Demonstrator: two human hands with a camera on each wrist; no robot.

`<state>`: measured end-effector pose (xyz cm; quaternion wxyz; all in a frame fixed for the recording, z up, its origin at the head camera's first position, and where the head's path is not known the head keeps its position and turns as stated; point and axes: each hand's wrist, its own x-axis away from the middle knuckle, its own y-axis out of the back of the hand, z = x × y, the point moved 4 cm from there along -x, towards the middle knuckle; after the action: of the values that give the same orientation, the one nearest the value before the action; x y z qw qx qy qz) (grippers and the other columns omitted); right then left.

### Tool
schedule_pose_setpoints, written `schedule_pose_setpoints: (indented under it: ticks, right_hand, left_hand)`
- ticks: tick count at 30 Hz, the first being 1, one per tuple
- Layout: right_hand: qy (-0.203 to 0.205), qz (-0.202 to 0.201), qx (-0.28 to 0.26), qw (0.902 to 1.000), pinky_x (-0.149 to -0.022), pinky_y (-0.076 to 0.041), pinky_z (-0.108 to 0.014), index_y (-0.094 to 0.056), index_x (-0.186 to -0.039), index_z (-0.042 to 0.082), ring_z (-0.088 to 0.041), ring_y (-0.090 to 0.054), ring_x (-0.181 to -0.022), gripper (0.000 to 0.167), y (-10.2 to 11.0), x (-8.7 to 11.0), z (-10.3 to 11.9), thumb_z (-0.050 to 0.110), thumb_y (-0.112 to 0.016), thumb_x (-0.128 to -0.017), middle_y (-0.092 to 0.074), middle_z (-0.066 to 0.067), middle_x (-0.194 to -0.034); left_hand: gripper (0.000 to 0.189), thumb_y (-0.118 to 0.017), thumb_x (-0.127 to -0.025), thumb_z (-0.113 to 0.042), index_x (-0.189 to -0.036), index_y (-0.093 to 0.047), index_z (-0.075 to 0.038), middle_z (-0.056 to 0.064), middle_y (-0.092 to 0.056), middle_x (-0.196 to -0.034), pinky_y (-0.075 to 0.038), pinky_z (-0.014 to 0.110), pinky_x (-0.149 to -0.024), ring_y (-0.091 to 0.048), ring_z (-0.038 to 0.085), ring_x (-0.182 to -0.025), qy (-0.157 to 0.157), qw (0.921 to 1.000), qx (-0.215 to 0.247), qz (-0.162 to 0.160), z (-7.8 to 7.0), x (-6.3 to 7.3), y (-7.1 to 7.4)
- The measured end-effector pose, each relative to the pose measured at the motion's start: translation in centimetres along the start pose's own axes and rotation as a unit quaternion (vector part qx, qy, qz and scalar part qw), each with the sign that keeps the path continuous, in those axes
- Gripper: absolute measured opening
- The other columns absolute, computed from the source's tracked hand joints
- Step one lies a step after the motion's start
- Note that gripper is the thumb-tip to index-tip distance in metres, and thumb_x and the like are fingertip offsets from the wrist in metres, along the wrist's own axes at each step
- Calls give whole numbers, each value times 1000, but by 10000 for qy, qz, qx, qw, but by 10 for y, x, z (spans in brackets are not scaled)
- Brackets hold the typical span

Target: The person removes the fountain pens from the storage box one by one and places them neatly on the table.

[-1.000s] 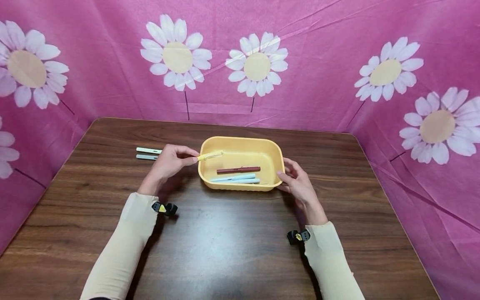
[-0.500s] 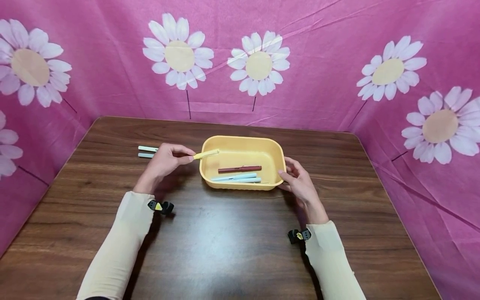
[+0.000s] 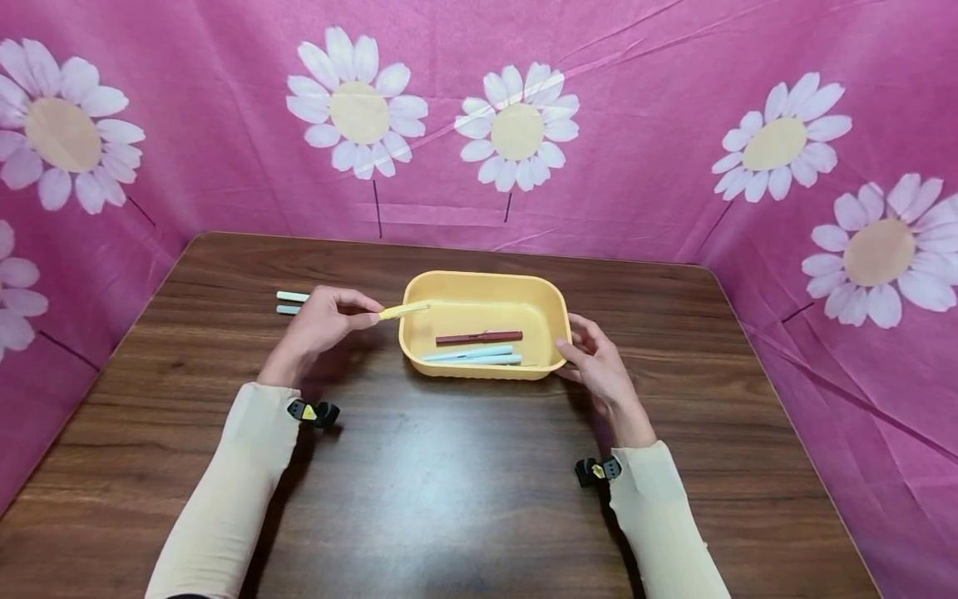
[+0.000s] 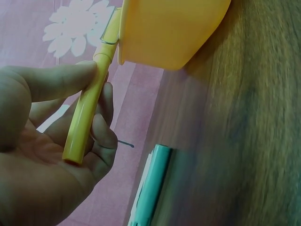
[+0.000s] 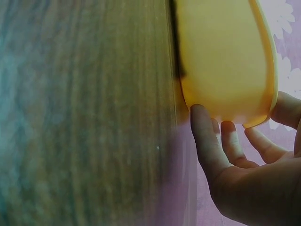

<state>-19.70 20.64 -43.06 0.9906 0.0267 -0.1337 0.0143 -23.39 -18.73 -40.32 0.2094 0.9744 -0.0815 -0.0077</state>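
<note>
My left hand [image 3: 325, 323] pinches a yellow pen [image 3: 404, 310] between thumb and fingers. The pen's clip end reaches over the left rim of a yellow plastic box [image 3: 486, 278]; in the left wrist view its barrel [image 4: 85, 120] slants across the palm. At the box's right end my right hand [image 3: 602, 374] grips the wall, thumb over the rim and fingers outside. Inside the box lie a dark red pen [image 3: 479, 338] and two light blue pens [image 3: 486, 353]. In the right wrist view, fingertips touch the box's outer wall [image 5: 225, 61].
Behind my left hand, a pale green pen [image 3: 292, 296] and a grey-blue pen [image 3: 288, 309] lie side by side on the wooden table [image 3: 449, 499], partly hidden. A pink curtain [image 3: 629, 166] printed with flowers stands along the table's back and sides.
My left hand has drawn back slightly to the left with the yellow pen, so less of the pen overlaps the box. The right hand keeps its hold on the box.
</note>
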Motion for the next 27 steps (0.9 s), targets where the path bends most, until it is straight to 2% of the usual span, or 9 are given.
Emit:
schedule_pose_setpoints:
  ticks: [8, 15, 24, 27]
  right_hand:
    - [-18, -37, 35, 10000, -86, -57, -34, -36, -155, 10, -29, -58, -115, 55, 0, 0, 0, 8, -56, -104, -43, -23, -144]
    - [17, -27, -4, 10000, -86, -57, -34, -37, -155, 9, -28, -59, -113, 55, 0, 0, -1, 7, -56, -104, -43, -24, -143]
    - [19, -13, -22, 10000, -85, -58, -35, -37, -155, 9, -29, -58, -114, 55, -1, -2, -1, 7, -56, -104, -44, -23, -144]
    - [37, -25, -39, 10000, -84, -58, -35, -37, -154, 9, -28, -59, -112, 54, 0, -2, -1, 5, -56, -104, -44, -23, -143]
  left_hand:
    - [21, -77, -90, -10, -108, -77, 3, 14, -73, -106, -45, 25, -79, -56, 17, -97, 79, 9999, -79, -36, 4, 5, 7]
    - [22, -76, -91, -11, -109, -76, 2, 18, -72, -114, -40, 29, -90, -58, 23, -110, 72, 9996, -281, -42, 9, 9, 18]
    - [18, -75, -92, -10, -106, -77, 2, 21, -72, -113, -41, 24, -81, -57, 21, -100, 74, 9949, -962, -276, 22, 15, 43]
    - [20, -76, -92, -12, -106, -77, 2, 21, -71, -113, -41, 24, -80, -56, 17, -98, 90, 9944, -1007, -309, 29, 15, 48]
